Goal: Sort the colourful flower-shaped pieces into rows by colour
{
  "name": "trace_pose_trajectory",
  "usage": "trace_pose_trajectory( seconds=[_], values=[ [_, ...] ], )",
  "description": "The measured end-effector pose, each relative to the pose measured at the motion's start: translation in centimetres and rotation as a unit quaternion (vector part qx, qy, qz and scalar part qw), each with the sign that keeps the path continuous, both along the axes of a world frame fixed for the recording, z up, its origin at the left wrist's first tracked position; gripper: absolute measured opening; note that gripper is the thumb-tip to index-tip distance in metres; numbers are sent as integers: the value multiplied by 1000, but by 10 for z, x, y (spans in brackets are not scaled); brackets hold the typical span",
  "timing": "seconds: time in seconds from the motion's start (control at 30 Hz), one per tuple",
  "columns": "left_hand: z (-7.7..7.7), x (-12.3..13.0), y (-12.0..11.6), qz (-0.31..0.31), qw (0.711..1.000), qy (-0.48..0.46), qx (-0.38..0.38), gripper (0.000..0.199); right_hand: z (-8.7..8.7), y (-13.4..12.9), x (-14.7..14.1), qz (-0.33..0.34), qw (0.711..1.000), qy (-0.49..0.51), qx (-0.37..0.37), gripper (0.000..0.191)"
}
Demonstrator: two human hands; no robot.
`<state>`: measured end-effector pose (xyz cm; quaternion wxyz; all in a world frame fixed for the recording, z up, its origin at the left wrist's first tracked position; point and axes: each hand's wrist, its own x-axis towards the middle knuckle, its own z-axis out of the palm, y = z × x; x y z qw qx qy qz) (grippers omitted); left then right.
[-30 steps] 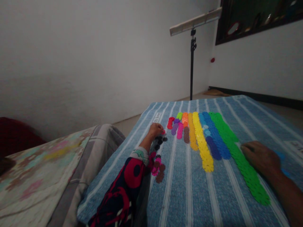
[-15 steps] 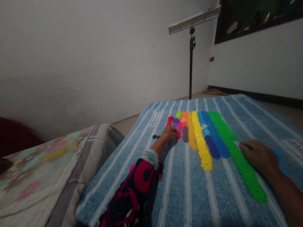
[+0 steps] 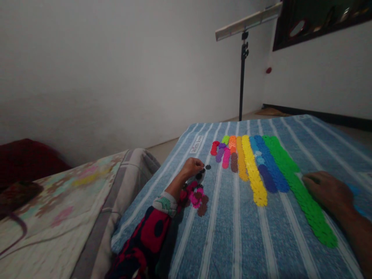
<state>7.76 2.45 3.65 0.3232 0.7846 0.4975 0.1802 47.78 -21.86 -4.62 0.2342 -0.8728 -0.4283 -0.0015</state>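
Observation:
My left hand (image 3: 192, 167) is closed in a pinch among small black flower-shaped discs (image 3: 208, 167). Whether a disc is between its fingertips is too small to tell. Just below the wrist lies a loose pile of pink and brown discs (image 3: 197, 198). My right hand (image 3: 328, 190) rests with curled fingers beside the long green row of discs (image 3: 308, 209); its palm is hidden. Left of the green row are overlapping rows of blue discs (image 3: 271, 166), yellow discs (image 3: 254, 170), brown discs (image 3: 234, 162), pink discs (image 3: 226, 158) and red discs (image 3: 215, 148).
A blue striped cloth (image 3: 221, 240) covers the table. Light blue pieces (image 3: 356, 192) lie beyond my right hand. To the left is a bed with a flowered cover (image 3: 66, 201). A lamp stand (image 3: 241, 81) rises behind the table.
My left hand has moved from the pink row, left and toward me, to the black discs. The pink and brown pile has come into view. My right hand stays beside the green row.

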Motion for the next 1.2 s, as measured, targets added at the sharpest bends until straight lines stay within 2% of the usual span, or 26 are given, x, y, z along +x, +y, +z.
trace_pose_trajectory(
  seconds=[0.13,0.27,0.4,0.53,0.67,0.87,1.2],
  values=[
    [-1,-33,-19,-13,999,18,-29,9,-1,0,2,-3,1000,-1,-24,56],
    [1,-53,-48,-58,996,44,-58,11,-1,0,4,-8,999,3,-38,56],
    [5,-58,-73,-114,985,118,-48,14,-3,-2,8,-6,999,-7,-40,57],
    [9,-53,-87,-148,968,205,7,19,-3,-3,8,-13,999,1,-44,55],
    [11,-47,-92,-160,956,243,39,18,-1,-3,6,-16,999,4,-29,52],
    [13,-47,-94,-174,956,233,41,17,-1,-3,4,-9,999,-11,-30,54],
    [6,-43,-90,-80,974,211,31,15,8,-3,-4,-7,1000,-13,-16,47]
  ],
)
